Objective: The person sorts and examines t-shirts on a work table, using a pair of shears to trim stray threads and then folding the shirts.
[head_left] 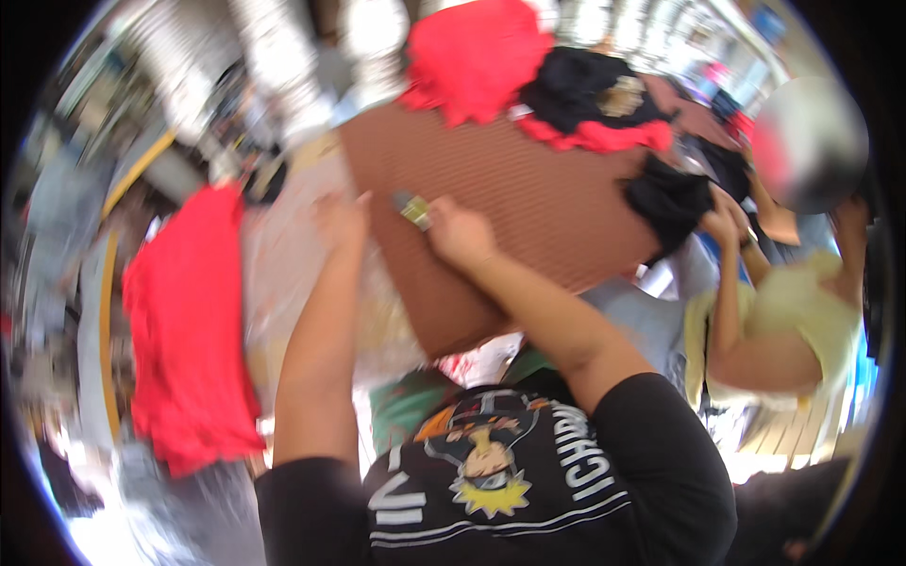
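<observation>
Pinching a small greenish tag (411, 208) steady above the brown table's (528, 217) near edge, the right hand (460, 232) holds it while the left hand (342, 219) hovers open beside, touching nothing.

Black short-sleeved shirt (528, 491) with white stripes and a cartoon print.

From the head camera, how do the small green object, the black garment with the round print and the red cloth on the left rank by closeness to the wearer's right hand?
From the right hand:
1. Small green object, at its fingertips.
2. Black garment with round print, up right on the brown board.
3. Red cloth, far left.
</observation>
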The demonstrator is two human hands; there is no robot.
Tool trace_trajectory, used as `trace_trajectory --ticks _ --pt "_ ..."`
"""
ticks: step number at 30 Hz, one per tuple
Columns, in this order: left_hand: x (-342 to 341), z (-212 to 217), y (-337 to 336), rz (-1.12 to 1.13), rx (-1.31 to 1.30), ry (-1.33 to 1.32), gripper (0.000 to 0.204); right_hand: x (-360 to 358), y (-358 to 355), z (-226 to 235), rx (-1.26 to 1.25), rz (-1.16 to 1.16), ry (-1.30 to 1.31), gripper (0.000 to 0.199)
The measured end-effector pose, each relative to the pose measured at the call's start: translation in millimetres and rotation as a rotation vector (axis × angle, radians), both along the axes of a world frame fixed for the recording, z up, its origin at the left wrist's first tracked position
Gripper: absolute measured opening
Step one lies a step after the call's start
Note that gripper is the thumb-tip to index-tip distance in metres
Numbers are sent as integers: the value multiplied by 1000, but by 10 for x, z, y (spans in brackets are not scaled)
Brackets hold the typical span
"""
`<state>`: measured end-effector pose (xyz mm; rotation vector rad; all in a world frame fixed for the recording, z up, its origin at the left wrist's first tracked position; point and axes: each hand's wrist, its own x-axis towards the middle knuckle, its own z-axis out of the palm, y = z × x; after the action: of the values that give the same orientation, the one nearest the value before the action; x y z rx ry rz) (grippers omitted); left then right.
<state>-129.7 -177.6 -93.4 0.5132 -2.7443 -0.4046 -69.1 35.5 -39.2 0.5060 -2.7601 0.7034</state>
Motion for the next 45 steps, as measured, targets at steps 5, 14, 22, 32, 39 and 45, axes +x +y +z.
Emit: trace_trajectory --ticks 5,14,22,32,39,45 --pt "-108 216 48 -149 181 250 22 -79 92 -40 -164 25 28 21" --pt "-79 -84 -390 -241 675 209 23 -28 51 75 -68 -161 -179 25" --pt "238 251 -238 -334 1207 13 18 -450 -213 -222 -705 -105 -229 25" --pt "333 366 -196 -213 1405 250 14 -771 -750 69 -88 -26 -36 32" --pt "349 390 -199 -207 1386 234 15 -937 -906 47 -3 -30 17 32" --pt "369 402 -204 -235 1393 194 16 -1011 -922 21 21 -23 17 34"
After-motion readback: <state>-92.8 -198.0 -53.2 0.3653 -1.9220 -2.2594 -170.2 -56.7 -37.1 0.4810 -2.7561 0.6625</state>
